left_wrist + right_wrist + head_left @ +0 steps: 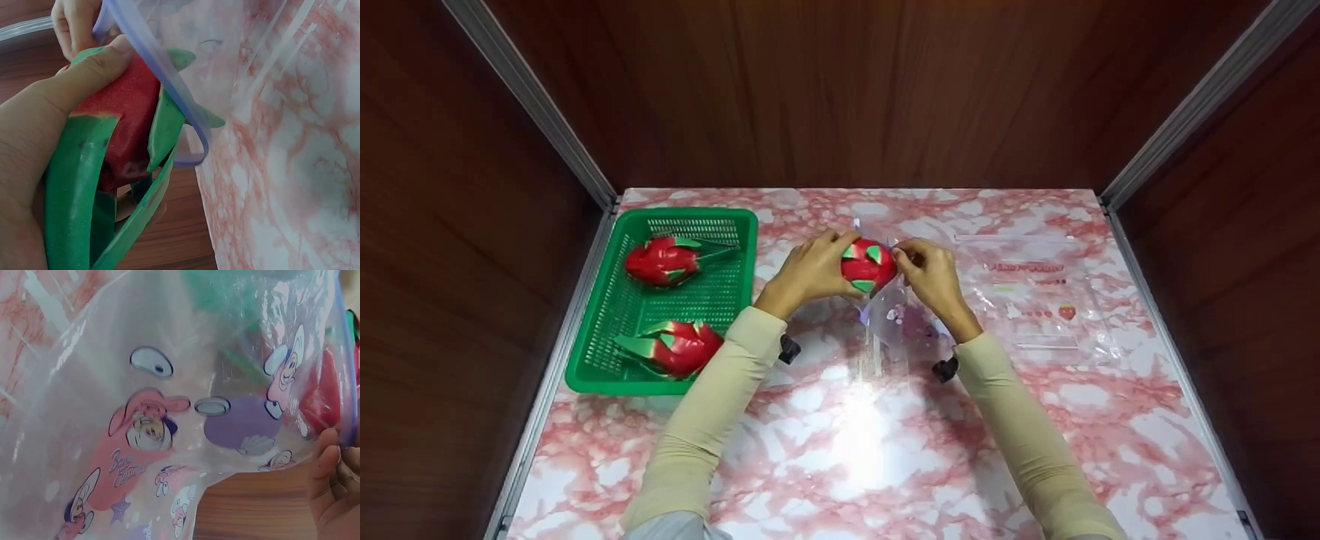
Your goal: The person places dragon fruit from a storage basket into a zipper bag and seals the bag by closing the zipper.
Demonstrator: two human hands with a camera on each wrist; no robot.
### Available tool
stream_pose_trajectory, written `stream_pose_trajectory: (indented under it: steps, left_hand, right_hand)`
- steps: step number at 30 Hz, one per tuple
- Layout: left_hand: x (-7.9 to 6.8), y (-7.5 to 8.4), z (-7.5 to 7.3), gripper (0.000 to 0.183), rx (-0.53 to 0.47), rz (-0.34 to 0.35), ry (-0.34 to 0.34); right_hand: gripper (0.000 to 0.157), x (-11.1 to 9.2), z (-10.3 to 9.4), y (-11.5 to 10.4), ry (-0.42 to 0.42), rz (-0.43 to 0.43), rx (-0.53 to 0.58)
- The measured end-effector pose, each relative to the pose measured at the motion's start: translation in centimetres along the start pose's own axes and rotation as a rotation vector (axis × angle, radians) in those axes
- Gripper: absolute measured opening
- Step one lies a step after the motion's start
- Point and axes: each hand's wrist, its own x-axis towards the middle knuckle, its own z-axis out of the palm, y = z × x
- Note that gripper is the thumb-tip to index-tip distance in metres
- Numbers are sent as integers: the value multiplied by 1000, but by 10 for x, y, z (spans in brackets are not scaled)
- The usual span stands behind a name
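Observation:
My left hand (814, 270) grips a red dragon fruit (866, 266) with green leaf tips, above the middle of the table. In the left wrist view, the leafy tips on its far side reach into the mouth of a clear zip bag (194, 73) with a purple rim. Beside the fruit, my right hand (934, 277) pinches the bag's rim between thumb and fingers. Pink and purple cartoon prints cover the bag (149, 419) in the right wrist view, and red and green show through its plastic. Some left fingers are hidden behind the fruit.
A green basket (660, 387) stands at the left, holding one dragon fruit (660, 262) at the back and another (686, 349) at the front, partly behind the left sleeve. To the right, another clear bag (1027, 296) with red print lies flat. Brown walls enclose three sides.

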Motion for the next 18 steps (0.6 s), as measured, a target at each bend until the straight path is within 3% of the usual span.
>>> stream_pose_trajectory:
  steps: [5,11,18]
  left_hand:
    - [3,4,7,106,-3,-23,-17]
    - [4,5,11,116,-98,-70,-49]
    - [4,4,15,103,-181,-64,-87]
  right_hand:
    - [13,2,2,-3,18,-28,-33]
    - [13,1,3,-4,33,-24,-28]
    - [14,-1,5,-3,28,-30,-18]
